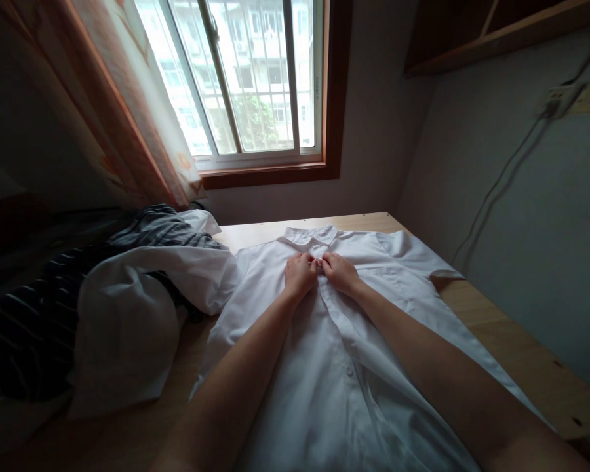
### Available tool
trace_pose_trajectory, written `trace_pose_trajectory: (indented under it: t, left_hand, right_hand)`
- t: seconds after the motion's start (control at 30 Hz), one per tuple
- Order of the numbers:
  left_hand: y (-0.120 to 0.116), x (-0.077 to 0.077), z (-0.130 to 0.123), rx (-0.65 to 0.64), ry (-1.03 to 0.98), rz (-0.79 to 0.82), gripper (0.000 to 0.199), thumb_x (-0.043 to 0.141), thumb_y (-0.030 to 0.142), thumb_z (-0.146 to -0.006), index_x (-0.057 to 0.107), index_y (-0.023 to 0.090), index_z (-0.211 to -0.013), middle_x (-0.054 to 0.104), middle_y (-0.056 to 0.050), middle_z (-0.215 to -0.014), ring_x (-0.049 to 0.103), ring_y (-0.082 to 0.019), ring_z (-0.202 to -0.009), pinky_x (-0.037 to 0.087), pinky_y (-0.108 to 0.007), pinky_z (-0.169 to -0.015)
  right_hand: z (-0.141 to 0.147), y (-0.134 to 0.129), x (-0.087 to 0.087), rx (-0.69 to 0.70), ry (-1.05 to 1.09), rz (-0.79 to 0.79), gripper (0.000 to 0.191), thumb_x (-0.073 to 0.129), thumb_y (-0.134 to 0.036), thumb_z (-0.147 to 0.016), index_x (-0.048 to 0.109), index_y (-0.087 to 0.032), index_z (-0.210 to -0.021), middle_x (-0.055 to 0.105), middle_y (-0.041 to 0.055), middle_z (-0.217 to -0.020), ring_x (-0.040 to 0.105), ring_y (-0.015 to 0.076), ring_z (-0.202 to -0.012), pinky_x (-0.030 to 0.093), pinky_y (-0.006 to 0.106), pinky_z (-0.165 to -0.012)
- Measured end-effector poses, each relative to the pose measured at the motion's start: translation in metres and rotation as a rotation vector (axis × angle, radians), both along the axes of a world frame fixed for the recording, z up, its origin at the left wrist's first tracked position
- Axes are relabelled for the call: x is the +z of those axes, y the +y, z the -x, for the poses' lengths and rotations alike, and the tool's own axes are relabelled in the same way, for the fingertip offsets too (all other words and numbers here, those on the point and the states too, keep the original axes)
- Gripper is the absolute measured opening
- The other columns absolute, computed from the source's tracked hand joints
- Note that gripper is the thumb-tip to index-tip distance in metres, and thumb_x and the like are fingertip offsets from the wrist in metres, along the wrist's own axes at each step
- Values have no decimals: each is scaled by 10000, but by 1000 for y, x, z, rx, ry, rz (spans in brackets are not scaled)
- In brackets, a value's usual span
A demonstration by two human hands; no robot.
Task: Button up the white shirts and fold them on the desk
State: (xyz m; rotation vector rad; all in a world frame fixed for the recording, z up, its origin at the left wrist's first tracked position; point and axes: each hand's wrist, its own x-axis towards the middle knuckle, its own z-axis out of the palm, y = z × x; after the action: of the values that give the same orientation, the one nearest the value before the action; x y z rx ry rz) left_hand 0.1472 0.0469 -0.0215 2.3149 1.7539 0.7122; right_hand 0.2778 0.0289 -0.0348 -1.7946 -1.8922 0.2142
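Note:
A white button-up shirt (295, 393) lies spread face up, its collar (307, 235) toward the window. Both hands meet on its front placket a little below the collar. My left hand (301, 272) pinches the fabric at the placket's left side, fingers closed. Close against it, my right hand (340, 272) grips the placket from the other side, also closed. Whatever button lies between the fingertips is hidden. Farther down the placket a small white button (349, 370) shows. Below my hands the front edges hang somewhat loose and wrinkled.
The shirt rests on a light wooden table (511, 334). Left of it lies a heap of clothes, with a black striped garment (34, 314) and white cloth (128, 328). Behind are a window (255, 78) and a curtain (128, 98). A cable (491, 190) hangs along the right wall.

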Motion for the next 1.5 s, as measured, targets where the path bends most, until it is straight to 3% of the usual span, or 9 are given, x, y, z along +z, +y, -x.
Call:
trace_pose_trajectory:
  t: [0.3, 0.57, 0.87, 1.17, 1.33, 1.5]
  left_hand:
    - [-1, -1, 1, -22, 58, -21, 284, 490, 303, -943, 710, 139, -1017, 670, -135, -1104, 585, -260, -1086, 438, -340, -943]
    - [12, -7, 13, -162, -31, -28, 195, 585, 265, -885, 739, 159, -940, 698, -89, -985, 627, -210, -980, 457, -319, -953]
    - [21, -10, 16, -202, -137, 9, 192, 614, 280, -852, 755, 160, -901, 719, -67, -953, 632, -200, -989, 467, -294, -928]
    - [18, -8, 14, -189, -105, 0, 190, 612, 293, -852, 758, 173, -872, 708, -71, -954, 629, -213, -989, 468, -303, -942]
    - [9, -5, 12, -114, -31, -31, 230, 568, 277, -883, 731, 143, -975, 694, -114, -1051, 608, -243, -1048, 449, -342, -984]
    - [6, -7, 14, -128, 43, -58, 346, 457, 220, -934, 641, 196, -1226, 603, -77, -1358, 452, -256, -1321, 309, -400, -1135]
  right_hand:
    - [0, 1, -1, -7, -16, -8, 232, 413, -258, -970, 636, -201, -939, 692, 80, -997, 603, 205, -915, 368, 271, -734]
    - [-4, 4, -4, -8, 47, -23, 232, 434, -270, -964, 653, -207, -919, 694, 68, -967, 594, 197, -884, 354, 263, -700]
    - [-6, 6, -5, 12, 76, -22, 238, 433, -264, -960, 657, -200, -912, 696, 64, -964, 596, 190, -879, 350, 259, -687]
    - [-6, 6, -6, 16, 78, -23, 239, 439, -278, -957, 661, -205, -909, 699, 64, -957, 605, 194, -890, 372, 253, -700]
    - [-7, 7, -7, 35, 176, -47, 246, 429, -240, -940, 662, -195, -872, 703, 53, -907, 617, 185, -849, 404, 248, -720]
    - [-15, 5, -5, -71, 218, -192, 315, 357, -134, -910, 665, -139, -978, 693, 115, -979, 610, 205, -963, 431, 280, -894]
